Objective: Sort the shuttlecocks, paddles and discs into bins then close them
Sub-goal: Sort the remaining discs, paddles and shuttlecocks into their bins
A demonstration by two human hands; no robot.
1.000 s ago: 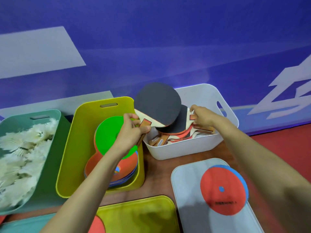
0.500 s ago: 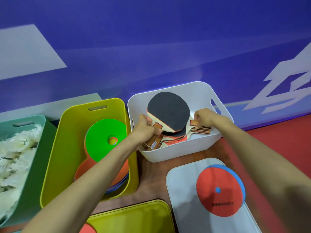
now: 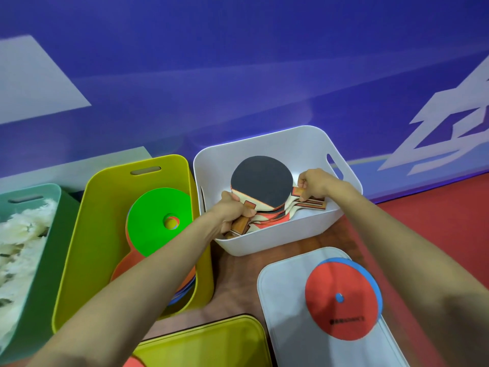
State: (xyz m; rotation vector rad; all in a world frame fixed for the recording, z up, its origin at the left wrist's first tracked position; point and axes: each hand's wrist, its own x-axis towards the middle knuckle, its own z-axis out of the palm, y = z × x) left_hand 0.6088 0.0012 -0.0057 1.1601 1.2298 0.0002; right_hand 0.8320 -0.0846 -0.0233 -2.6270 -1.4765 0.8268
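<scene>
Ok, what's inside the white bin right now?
A stack: a black-faced paddle on top, its handle gripped by the left hand, red-faced paddles beneath. The right hand pinches other handles. The lower paddles and most of the white bin floor are covered.

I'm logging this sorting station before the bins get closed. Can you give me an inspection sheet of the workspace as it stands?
Surface: brown wooden table, visible between the bins.
Job's things: white bin, open, holds paddles, with the black-faced paddle on top; yellow bin, open, holds discs, green disc on top; teal bin, open, holds shuttlecocks; white lid lies flat with a red disc over a blue disc on it; yellow lid lies flat in front.
Clutter: nothing seen.
Grips: left hand grips the black-faced paddle's handle; right hand grips other paddles' handles.
Cables: nothing seen.
Surroundings: blue wall with white shapes; red floor at right.
</scene>
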